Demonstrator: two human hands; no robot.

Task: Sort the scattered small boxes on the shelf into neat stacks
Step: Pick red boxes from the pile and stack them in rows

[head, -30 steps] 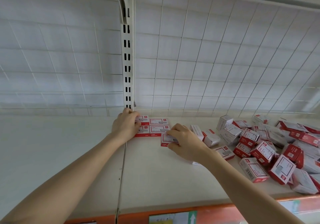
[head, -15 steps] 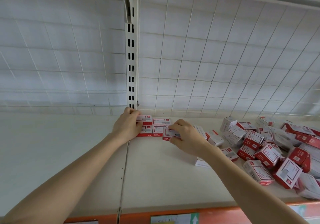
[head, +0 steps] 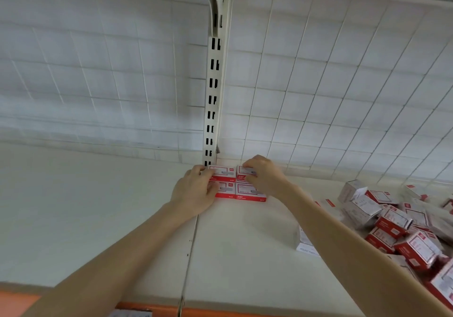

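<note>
The right hand (head: 263, 177) has carried its pinched box (head: 245, 170) farther back; seat it flush on the block (head: 250, 192) under that hand while the left hand (head: 196, 191), fingers relaxed, braces alongside.

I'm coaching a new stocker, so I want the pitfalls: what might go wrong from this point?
1. The right hand grips the rear right box of the two-by-two block. A nudge may skew the neat rows, though the left hand braces the left side.
2. The right forearm passes over a loose white box. Drawn back low, it might knock that box toward the shelf's front edge.
</note>
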